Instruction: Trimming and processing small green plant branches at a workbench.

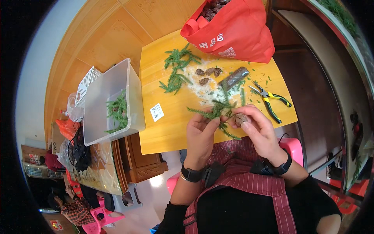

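Over the near edge of the yellow table (163, 136), my left hand (201, 134) pinches a green artificial pine sprig (214, 114) at its middle. A brown pine cone (240, 119) is between the thumb and fingers of my right hand (260, 130), right beside the sprig. The two hands almost meet. Beyond them lie several loose pine cones (203, 81) on white powder, and a dark brown cylindrical roll (234, 78). To the right rest long-nose pliers (269, 95) with yellow and black handles, jaws spread.
More pine sprigs (175, 80) lie at the table's far left. A red bag (237, 31) of pine cones stands at the back. Left of the table is a translucent plastic bin (134, 97) containing greenery. A person (76, 208) sits at lower left.
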The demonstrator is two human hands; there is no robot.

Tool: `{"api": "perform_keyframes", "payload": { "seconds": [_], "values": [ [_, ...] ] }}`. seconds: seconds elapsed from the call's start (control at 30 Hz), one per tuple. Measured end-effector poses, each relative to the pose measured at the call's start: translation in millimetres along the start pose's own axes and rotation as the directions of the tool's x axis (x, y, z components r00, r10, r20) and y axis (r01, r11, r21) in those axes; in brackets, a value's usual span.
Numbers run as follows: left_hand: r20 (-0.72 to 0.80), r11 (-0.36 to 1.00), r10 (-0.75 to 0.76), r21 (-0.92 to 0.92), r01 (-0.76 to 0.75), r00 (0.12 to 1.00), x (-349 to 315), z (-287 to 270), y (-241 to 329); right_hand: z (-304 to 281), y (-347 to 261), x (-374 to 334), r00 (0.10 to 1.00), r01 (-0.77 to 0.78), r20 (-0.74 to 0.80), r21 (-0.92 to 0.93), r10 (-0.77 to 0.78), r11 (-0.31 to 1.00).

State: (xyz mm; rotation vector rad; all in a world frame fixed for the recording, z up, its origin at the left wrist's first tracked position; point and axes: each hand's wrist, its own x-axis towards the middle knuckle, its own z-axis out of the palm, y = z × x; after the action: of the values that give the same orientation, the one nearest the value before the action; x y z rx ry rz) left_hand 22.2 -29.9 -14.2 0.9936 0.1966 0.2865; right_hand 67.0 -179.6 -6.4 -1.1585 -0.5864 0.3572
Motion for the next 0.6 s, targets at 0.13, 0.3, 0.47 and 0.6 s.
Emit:
{"api": "perform_keyframes", "payload": {
  "seconds": [0.13, 0.3, 0.47, 0.6],
  "values": [
    [0.008, 0.999, -0.016, -0.030, 0.016, 1.000, 0, 4, 2, 3, -5, 0, 1.000, -0.024, -0.001, 0.164, 0.025, 0.986],
    [-0.015, 0.989, 0.120, 0.084, -0.118, 0.993, -1, 0, -2, 6, -8, -1, 0.997, -0.058, 0.067, 0.161, 0.048, 0.985],
    [-0.062, 0.973, 0.142, 0.191, -0.128, 0.988, -4, 4, 0, 7, -4, -2, 0.997, -0.057, 0.070, 0.166, 0.046, 0.984],
    [-0.078, 0.978, 0.142, 0.165, -0.127, 0.987, -5, 2, -2, 10, -4, -2, 0.994, -0.069, 0.091, 0.184, 0.053, 0.981]
  ]
}}
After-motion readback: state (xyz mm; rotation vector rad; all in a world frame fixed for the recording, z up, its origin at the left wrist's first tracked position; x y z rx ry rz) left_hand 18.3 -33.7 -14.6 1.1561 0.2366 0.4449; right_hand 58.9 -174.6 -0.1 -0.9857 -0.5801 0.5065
